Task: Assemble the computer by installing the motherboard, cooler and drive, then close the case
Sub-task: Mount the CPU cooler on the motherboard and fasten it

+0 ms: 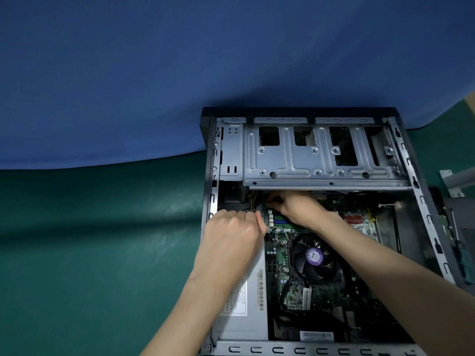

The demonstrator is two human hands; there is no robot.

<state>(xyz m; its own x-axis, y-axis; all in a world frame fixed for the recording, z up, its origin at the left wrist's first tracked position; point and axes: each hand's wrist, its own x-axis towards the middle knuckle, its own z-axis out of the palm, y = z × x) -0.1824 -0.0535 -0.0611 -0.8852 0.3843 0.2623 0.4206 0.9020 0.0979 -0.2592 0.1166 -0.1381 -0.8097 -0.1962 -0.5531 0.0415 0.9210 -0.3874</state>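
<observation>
The case [308,350] lies open on its side on the green counter [102,253], its far end against the blue backdrop [180,73]; the motherboard [272,255] sits inside with the cooler [314,256] on it, and the silver power supply [244,327] runs along the case's left wall. The drive cage [321,160] spans the far end; its near edge overhangs the board, leaving a shallow gap. The right grip [295,206] reaches into that gap; its fingertips are in shadow, so what it grasps, if anything, cannot be told. The left grip [231,232] is clenched just inside the left wall, beside the cables [253,199]; whether it holds one cannot be told. Broad counter runs left of the case; a metal bracket [455,181] lies close beside the right wall.
</observation>
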